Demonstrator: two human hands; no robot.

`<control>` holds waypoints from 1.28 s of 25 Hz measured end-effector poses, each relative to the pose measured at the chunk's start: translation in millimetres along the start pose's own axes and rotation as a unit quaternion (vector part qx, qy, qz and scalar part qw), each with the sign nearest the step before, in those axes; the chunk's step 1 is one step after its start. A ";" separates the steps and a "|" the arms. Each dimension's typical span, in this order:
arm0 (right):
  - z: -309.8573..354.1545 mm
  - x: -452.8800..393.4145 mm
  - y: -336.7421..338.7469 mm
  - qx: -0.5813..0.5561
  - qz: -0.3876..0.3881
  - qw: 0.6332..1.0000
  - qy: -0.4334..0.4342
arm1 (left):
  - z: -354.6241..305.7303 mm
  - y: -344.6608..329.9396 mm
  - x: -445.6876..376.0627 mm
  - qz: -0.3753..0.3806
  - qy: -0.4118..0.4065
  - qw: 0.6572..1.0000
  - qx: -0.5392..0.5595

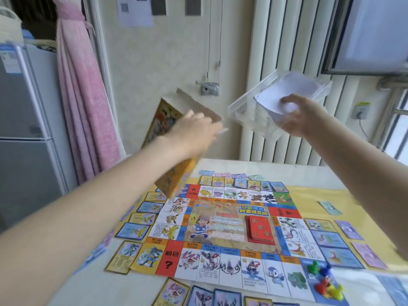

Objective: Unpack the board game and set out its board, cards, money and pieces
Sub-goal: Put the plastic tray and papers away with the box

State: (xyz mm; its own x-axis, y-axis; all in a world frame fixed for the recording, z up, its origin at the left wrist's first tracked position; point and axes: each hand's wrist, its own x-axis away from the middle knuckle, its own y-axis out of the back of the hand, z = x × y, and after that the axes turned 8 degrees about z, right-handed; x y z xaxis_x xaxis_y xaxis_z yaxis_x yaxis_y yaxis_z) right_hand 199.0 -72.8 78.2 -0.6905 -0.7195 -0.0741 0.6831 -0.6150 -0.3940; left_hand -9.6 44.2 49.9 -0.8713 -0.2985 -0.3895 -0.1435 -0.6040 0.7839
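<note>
Both arms are up in the air over the counter [254, 166]. The left hand [194, 131] is curled around the edge of the yellow game box [167, 127], which is tilted up on end, lower corner hanging over the far left corner of the board [223, 237]. The right hand [300, 115] grips a clear plastic tray [247, 111], also tilted, with white paper [293, 89] lying against it. The fingers are blurry, so I can't tell exactly how they sit on it.

Down below, the board lies flat on a yellow cloth [313, 199]. A red card stack [260, 228] sits on the board's middle, right of the cartoon boy picture. Property cards [136, 230] are laid out in rows along all four sides of the board, just off its edge. Pale money notes [229, 174] lie in a line beyond the far row, and a few more sit off to the right. Little plastic pieces [324, 281], green, blue, red and yellow, are bunched on the near right corner square.

Around it: a fridge [24, 133] at left, a pink curtain [86, 96] beside it, a white radiator [282, 51] on the back wall, a window [375, 34] at top right, and a wall socket [361, 110].

Writing: the board has a red square with a black "?" near the front left, and the title and red cards carry Chinese characters too blurred to read.
</note>
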 end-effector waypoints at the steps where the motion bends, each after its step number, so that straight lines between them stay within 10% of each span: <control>1: 9.2 6.1 0.7 -0.013 0.008 1.000 0.004 | -13.2 1.0 2.0 -0.004 -0.002 0.999 0.035; 8: 4.6 40.1 -43.9 -0.023 0.187 0.982 0.022 | -79.3 -10.2 7.4 0.029 -0.012 0.980 0.197; 15: -46.4 34.4 -71.3 0.033 0.128 0.988 0.077 | -77.7 -32.0 22.6 -0.102 0.051 0.990 0.087; 26: -71.4 35.8 -75.1 -0.028 0.159 0.969 0.188 | -50.2 -40.3 51.2 -0.328 -0.058 0.874 0.354; 29: -78.0 35.8 -66.3 -0.005 0.191 0.961 0.198 | -35.1 -47.0 58.2 -0.399 0.111 0.827 0.379; 32: -78.9 34.9 -63.1 0.016 0.221 0.958 0.184 | -6.5 -54.1 53.1 -0.213 0.316 0.718 0.582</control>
State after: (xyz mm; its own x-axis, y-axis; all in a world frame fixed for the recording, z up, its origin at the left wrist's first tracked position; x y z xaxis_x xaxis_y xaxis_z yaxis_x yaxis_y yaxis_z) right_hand 113.0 -33.6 28.2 -0.3657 -0.7529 -0.5472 0.9307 -0.2904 -0.2225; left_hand -45.0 56.1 -16.3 -0.2980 -0.7684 -0.5663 -0.9496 0.1780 0.2581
